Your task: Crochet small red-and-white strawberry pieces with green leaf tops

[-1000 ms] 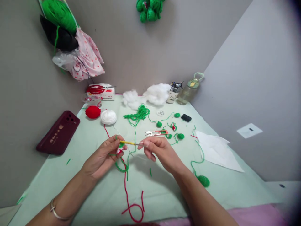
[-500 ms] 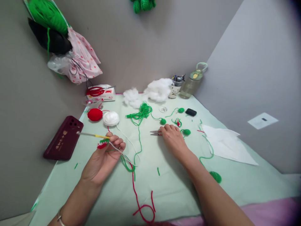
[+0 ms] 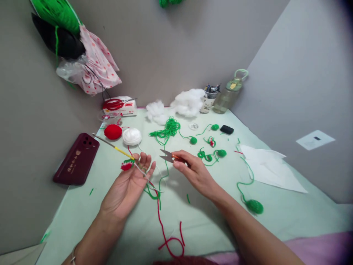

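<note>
My left hand (image 3: 129,184), palm up, pinches a yellow-handled crochet hook (image 3: 113,146) with a small red, white and green crocheted piece (image 3: 127,165) beside it. White yarn (image 3: 142,171) runs from there across the fingers, and red yarn (image 3: 160,217) trails down the table. My right hand (image 3: 194,171) is closed round the orange handle of small thread snips (image 3: 170,156). Their blades are apart and point left toward my left hand, above a strand of green yarn. The snips touch no yarn that I can make out.
A red yarn ball (image 3: 113,131), a white yarn ball (image 3: 132,136) and a dark red phone (image 3: 78,159) lie at left. Behind are a green yarn tangle (image 3: 171,127), white stuffing (image 3: 189,102) and a water bottle (image 3: 228,94). Green crocheted pieces (image 3: 254,206) and white paper (image 3: 266,171) lie at right.
My right hand has lifted the snips off the table and brought them left, closer to my left hand. My left hand has shifted slightly, still with the hook and crocheted piece.
</note>
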Available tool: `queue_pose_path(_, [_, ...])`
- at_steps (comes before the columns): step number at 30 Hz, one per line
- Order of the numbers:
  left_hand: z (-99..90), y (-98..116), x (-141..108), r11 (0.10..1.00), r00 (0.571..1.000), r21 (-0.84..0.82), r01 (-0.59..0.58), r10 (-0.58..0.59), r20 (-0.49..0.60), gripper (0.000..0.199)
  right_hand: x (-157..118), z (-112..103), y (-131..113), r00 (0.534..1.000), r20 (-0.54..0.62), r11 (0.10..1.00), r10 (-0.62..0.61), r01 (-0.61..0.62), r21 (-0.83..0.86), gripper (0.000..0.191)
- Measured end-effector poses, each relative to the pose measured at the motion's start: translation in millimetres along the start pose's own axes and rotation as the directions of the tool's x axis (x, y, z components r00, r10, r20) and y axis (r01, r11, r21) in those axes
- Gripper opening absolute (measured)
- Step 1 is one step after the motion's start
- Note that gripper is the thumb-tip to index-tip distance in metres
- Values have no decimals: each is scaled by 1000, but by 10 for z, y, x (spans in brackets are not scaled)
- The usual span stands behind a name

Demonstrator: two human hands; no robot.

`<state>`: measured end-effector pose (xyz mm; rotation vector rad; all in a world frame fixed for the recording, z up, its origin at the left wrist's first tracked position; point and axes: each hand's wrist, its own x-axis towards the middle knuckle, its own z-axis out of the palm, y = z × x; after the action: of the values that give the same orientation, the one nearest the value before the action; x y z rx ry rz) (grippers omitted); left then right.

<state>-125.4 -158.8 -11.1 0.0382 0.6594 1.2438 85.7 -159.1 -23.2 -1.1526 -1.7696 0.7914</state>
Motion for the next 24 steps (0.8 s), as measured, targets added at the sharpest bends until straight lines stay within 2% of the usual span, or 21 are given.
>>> queue_pose_path(2, [52, -53, -60, 1000, 1000, -17, 15, -15, -9, 40, -20, 87, -18, 995, -25, 995, -93, 92, -36, 30])
queue_pose_path(4, [101, -99, -119, 999, 1000, -31, 24, -24, -12, 43, -39, 150, -22, 978, -63, 970, -197, 186, -155, 32])
queue_pose_path(7, [144, -151, -188, 999, 999, -43, 33, -33, -5, 46, -68, 196, -39, 933, -105, 887, -344, 286, -363, 29])
queue_pose_path(10, [137, -193, -228, 997, 999, -60, 48, -48, 14, 50, -82, 210, -76, 886, -109, 800, -451, 347, -490, 26])
queue_pose_path(17, [27, -284, -272, 984, 979, -126, 125, -102, 176, 47, -104, 234, -159, 812, -124, 739, -570, 441, -509, 32])
queue_pose_path(20, [3, -310, -295, 981, 979, -129, 143, -121, 162, 48, -140, 239, -181, 794, -106, 720, -598, 475, -505, 34])
queue_pose_path(24, [15, -333, -338, 986, 991, -128, 108, -96, 97, 53, -177, 238, -206, 759, -78, 664, -647, 510, -547, 39])
